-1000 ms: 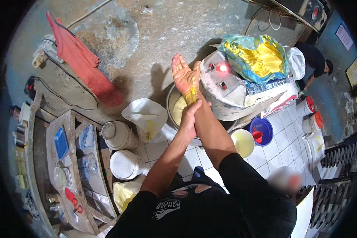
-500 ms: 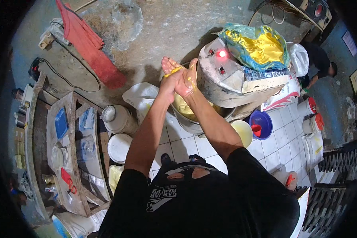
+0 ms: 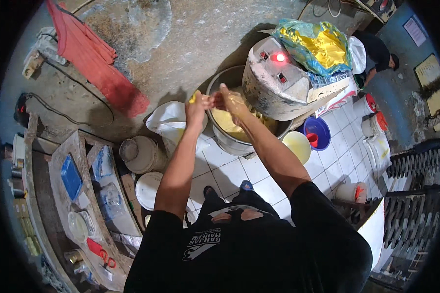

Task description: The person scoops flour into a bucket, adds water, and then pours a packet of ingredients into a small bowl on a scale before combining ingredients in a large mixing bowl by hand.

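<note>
My left hand, its fingers curled with yellow paste on them, meets the fingertips of my right hand over the rim of a metal mixing bowl. My right hand has its thumb raised and fingers extended, smeared yellow. Pale yellow dough lies in the bowl, partly hidden by my hands and arm. The bowl sits under a grey machine housing with switches and a lit red light. An opened blue-green bag of bright yellow fat rests on top of the housing.
White sack, lidded buckets, cream bucket, blue tub with red scoop. Wooden shelving left, metal racks right, red cloth on the wall. A crouched co-worker is at upper right.
My left hand has moved from my right wrist across the palm to the fingertips. My right hand has turned from palm-up to more sideways and come lower over the bowl.
</note>
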Motion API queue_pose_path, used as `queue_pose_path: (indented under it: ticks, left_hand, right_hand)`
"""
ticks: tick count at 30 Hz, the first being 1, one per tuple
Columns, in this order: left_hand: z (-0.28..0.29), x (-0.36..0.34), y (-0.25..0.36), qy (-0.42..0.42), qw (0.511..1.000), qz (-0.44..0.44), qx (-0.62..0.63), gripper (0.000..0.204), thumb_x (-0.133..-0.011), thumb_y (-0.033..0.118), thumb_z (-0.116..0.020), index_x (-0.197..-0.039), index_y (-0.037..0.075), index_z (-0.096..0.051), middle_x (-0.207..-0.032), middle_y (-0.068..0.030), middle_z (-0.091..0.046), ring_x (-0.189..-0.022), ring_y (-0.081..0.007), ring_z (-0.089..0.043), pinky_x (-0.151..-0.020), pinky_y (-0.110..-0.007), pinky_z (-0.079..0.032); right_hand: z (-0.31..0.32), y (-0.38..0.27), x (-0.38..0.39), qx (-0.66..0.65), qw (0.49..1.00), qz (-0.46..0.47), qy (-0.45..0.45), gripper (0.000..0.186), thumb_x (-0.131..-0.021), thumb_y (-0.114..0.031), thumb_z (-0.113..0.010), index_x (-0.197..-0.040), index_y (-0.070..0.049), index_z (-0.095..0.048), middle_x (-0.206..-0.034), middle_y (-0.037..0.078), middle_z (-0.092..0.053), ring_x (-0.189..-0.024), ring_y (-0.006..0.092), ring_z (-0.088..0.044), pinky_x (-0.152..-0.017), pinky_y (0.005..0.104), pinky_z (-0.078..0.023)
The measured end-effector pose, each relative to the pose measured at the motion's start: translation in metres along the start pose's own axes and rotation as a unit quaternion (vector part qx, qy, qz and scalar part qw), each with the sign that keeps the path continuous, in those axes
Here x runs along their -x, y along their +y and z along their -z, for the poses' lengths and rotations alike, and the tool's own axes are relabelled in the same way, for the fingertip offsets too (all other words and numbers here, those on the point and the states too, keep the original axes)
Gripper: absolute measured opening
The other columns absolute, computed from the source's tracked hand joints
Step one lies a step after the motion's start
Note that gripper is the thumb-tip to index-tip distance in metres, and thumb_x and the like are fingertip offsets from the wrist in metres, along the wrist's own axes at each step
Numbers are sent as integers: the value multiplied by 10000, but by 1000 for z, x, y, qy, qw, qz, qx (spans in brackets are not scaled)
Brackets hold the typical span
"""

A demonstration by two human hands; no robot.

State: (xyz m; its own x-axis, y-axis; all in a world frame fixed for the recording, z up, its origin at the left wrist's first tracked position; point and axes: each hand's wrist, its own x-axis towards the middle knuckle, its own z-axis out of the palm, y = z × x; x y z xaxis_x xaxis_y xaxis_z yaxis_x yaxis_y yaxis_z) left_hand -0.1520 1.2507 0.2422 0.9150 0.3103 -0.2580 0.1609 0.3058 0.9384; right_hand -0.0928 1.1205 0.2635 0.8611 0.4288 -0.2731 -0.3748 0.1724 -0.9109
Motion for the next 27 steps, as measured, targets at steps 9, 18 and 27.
queue_pose_path:
  ticks: [9,18,27]
  left_hand:
    - [-61,18,-79,-51,995,62,54,624,-919,451,-599,-1356,20,-486,-1231,-100,-589,-1153,-186,-530,-960,-330,-426]
    - [-56,-75,-134,19,979,200,43,452,-900,377,-603,-1140,-6,-631,-1085,-84,-656,-945,-192,-623,-826,-333,-486]
    - [-76,-165,-186,-13,838,84,-539,617,-941,521,-439,-924,-49,-673,-871,-293,-648,-833,-439,-645,-786,-505,-495]
  right_hand:
    - [19,53,-49,549,817,-72,161,733,-946,-631,-287,-964,-18,-687,-1006,253,-669,-998,405,-642,-865,467,-502]
    - [91,101,-51,704,698,92,-90,522,-880,-321,-537,-1322,-47,-487,-1305,233,-542,-1220,345,-528,-1074,473,-351]
    - [162,128,-77,104,962,-241,-75,623,-991,-452,-448,-1392,16,-362,-1311,185,-545,-1187,316,-565,-1008,446,-445]
